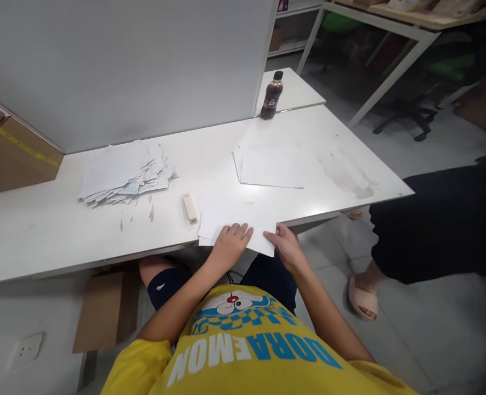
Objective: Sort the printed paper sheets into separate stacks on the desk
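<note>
White paper sheets (pixel 238 216) lie at the table's front edge, with their near part jutting over it. My left hand (pixel 231 244) rests on them near the edge, palm down, fingers spread a little. The right corner of the paper is pinched between thumb and fingers of my right hand (pixel 283 244). Just left of the sheets is a cream stapler-like object (pixel 189 208). Behind them lies a neat stack of white paper (pixel 272 164). A messy heap of papers (pixel 123 170) spreads over the table's left part.
A dark cola bottle (pixel 272 96) stands upright at the back of the white table (pixel 160 241). Cardboard boxes (pixel 21 153) are at the far left. Behind the table rises a grey partition (pixel 144 66). A person in a black garment (pixel 428 219) is at the right.
</note>
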`<state>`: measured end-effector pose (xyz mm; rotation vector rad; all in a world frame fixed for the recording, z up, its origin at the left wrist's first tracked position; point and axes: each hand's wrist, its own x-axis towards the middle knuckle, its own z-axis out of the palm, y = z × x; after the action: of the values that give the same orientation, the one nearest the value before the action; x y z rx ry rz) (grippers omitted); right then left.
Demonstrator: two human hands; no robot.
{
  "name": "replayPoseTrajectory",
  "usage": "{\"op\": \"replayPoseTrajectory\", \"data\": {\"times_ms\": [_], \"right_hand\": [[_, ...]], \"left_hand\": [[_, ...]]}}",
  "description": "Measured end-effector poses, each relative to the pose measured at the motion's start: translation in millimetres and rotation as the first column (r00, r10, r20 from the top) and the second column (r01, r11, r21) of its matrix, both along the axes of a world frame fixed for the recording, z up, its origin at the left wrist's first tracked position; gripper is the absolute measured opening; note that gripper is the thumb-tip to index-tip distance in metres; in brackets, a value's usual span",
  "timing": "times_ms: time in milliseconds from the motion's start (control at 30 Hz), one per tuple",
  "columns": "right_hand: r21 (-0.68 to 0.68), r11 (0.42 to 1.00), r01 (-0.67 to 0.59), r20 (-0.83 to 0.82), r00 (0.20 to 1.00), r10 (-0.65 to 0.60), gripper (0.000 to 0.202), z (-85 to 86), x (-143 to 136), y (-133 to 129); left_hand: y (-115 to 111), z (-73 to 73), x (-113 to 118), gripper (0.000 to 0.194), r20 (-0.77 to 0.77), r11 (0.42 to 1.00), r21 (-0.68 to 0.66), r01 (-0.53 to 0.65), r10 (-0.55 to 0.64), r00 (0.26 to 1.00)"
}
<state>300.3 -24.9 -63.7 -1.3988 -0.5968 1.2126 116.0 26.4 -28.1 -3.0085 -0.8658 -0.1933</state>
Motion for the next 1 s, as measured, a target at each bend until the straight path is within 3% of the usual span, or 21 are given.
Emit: {"op": "replayPoseTrajectory", "data": {"times_ms": [100,200,233,300,367,400,433,500,567,733,867,1000], "right_hand": [[0.109,0.994,0.003,0.165,0.986,-0.021,0.038,23.0,6,1],[0.266,0.961,0.070,0.318,0.935,-0.156,0.029,49.8,22,7],[0.320,0.944,0.084,0.342,0.918,-0.198,0.029,56.0,27,10],[0.410,0.905,0.115,0.363,0.890,-0.278,0.028,60.1,35,21],[0.450,0.880,0.151,0.354,0.875,-0.331,0.026,52.7,38,33],[0.453,0.878,0.158,0.344,0.877,-0.335,0.026,46.1,38,39],[0.447,0.882,0.151,0.335,0.886,-0.321,0.026,38.7,37,44],[0.430,0.896,0.113,0.322,0.908,-0.269,0.028,25.7,35,52],[0.433,0.897,0.084,0.312,0.920,-0.237,0.028,18.9,35,56],[0.502,0.858,0.111,0.276,0.919,-0.281,0.031,17.8,39,61],[0.447,0.885,0.133,0.251,0.930,-0.266,0.033,12.4,37,62],[0.465,0.874,0.139,0.274,0.917,-0.291,0.030,15.8,40,64]], "left_hand": [[-1,2.1,-11,0.057,0.105,0.999,-0.039,0.029,-0.025,0.994],[8,7.0,-22,0.087,0.373,0.997,-0.050,-0.066,0.080,0.924],[13,9.1,-24,0.097,0.491,0.987,-0.072,-0.144,0.161,0.856],[24,13.3,-25,0.107,0.696,0.934,-0.185,-0.306,0.345,0.630],[35,16.4,-23,0.103,0.785,0.873,-0.346,-0.344,0.470,0.403],[39,17.6,-22,0.096,0.784,0.854,-0.417,-0.311,0.511,0.351],[42,18.6,-21,0.086,0.765,0.840,-0.474,-0.265,0.542,0.348],[45,20.9,-21,0.064,0.705,0.811,-0.548,-0.202,0.579,0.410],[45,23.4,-23,0.050,0.663,0.795,-0.573,-0.199,0.593,0.457],[45,19.2,-23,0.047,0.692,0.819,-0.555,-0.146,0.552,0.464],[44,5.2,-18,0.047,0.704,0.810,-0.577,-0.106,0.559,0.438],[42,4.4,-16,0.046,0.707,0.801,-0.596,-0.060,0.559,0.433]]}}
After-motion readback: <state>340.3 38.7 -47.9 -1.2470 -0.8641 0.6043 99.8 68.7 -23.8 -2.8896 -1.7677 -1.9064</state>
